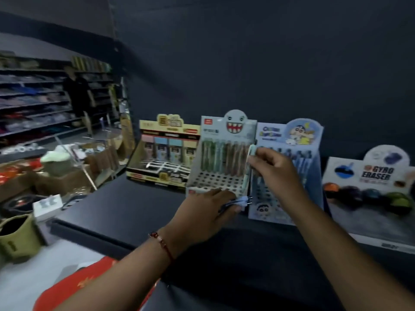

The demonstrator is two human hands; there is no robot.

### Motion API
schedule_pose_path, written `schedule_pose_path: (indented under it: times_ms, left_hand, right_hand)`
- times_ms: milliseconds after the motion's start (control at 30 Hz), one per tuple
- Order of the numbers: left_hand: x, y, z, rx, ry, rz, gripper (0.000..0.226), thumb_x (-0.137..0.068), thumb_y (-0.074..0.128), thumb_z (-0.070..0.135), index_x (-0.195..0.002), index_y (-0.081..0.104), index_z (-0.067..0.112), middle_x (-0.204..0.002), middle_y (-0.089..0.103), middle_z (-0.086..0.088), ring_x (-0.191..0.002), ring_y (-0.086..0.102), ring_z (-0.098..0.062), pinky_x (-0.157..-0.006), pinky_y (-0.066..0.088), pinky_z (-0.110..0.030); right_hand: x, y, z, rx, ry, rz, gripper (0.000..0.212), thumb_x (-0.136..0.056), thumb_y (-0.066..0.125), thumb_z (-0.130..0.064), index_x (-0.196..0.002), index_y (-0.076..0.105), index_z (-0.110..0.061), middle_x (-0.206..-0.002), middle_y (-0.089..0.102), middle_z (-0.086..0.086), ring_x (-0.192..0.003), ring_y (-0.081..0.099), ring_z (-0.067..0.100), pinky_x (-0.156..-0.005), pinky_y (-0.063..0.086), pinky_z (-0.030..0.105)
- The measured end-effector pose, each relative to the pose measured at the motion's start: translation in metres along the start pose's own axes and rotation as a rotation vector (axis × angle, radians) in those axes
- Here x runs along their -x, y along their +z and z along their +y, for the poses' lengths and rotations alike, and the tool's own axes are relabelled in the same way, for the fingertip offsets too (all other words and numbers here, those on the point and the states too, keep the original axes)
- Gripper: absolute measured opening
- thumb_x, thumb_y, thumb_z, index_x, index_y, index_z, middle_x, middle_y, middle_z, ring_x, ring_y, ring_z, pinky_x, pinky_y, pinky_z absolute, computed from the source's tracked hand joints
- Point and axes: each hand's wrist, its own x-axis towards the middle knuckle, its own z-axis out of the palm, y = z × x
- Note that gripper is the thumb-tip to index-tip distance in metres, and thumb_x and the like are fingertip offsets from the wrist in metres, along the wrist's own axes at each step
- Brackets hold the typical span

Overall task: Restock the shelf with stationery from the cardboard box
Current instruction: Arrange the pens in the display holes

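right hand (268,163) pinches a pen (249,167) over the monster pen display (221,158) mid-shelf; left hand (210,208) grips spare pens (240,203). blurry, so it could miss the hole and tip neighbours.

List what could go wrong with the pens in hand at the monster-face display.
1. The right hand pinches a pen at the monster-face display box; it may miss a hole and knock standing pens.
2. The left hand holds spare pens loosely; one could slip onto the dark shelf.
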Motion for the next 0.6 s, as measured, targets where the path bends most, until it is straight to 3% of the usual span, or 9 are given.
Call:
schedule_pose_path:
  times_ms: [133, 200, 367, 500, 600]
  left_hand:
    - [-0.023, 0.025, -0.002, 0.034, 0.004, -0.044, 0.048, -0.099, 0.029, 0.06, -0.132, 0.051, 0.034, -0.12, 0.061, 0.01, -0.09, 0.061, -0.015, -0.069, 0.051, -0.03]
    - [-0.022, 0.024, -0.012, 0.062, 0.014, -0.021, 0.05, -0.097, 0.026, 0.064, -0.129, 0.053, 0.036, -0.116, 0.063, 0.012, -0.086, 0.063, -0.012, -0.066, 0.052, -0.03]
    - [-0.02, 0.025, -0.024, 0.122, 0.013, 0.017, 0.039, -0.1, 0.035, 0.06, -0.123, 0.056, 0.038, -0.105, 0.066, 0.016, -0.078, 0.063, -0.006, -0.062, 0.053, -0.031]
    - [-0.019, 0.025, -0.022, 0.142, 0.015, 0.013, 0.039, -0.1, 0.036, 0.06, -0.124, 0.057, 0.038, -0.109, 0.067, 0.017, -0.078, 0.064, -0.005, -0.063, 0.052, -0.027]
    - [-0.019, 0.024, -0.022, 0.161, 0.002, -0.007, 0.043, -0.099, 0.033, 0.062, -0.125, 0.056, 0.038, -0.108, 0.067, 0.016, -0.076, 0.064, -0.006, -0.063, 0.053, -0.03]
  right_hand:
    - [-0.026, -0.02, 0.017, -0.048, -0.062, 0.156, 0.012, -0.093, 0.064, -0.032, -0.102, 0.07, -0.026, -0.092, 0.07, 0.002, -0.086, 0.067, 0.024, -0.083, 0.055, 0.053]
    - [-0.03, -0.024, 0.015, -0.026, -0.131, 0.201, 0.01, -0.094, 0.062, -0.032, -0.091, 0.069, -0.025, -0.086, 0.068, 0.009, -0.082, 0.065, 0.03, -0.078, 0.056, 0.051]
    - [-0.023, -0.033, 0.01, 0.092, -0.341, 0.323, 0.008, -0.097, 0.059, -0.029, -0.101, 0.066, -0.028, -0.087, 0.068, -0.011, -0.082, 0.065, 0.003, -0.071, 0.052, 0.017]
    - [-0.02, -0.027, 0.031, 0.282, -0.308, 0.276, 0.011, -0.096, 0.059, -0.029, -0.103, 0.067, -0.026, -0.09, 0.068, -0.016, -0.084, 0.063, -0.002, -0.073, 0.05, 0.017]
    - [-0.02, -0.021, 0.037, 0.372, -0.276, 0.217, 0.02, -0.096, 0.059, -0.031, -0.111, 0.067, -0.02, -0.097, 0.069, -0.007, -0.085, 0.062, 0.003, -0.076, 0.051, 0.022]
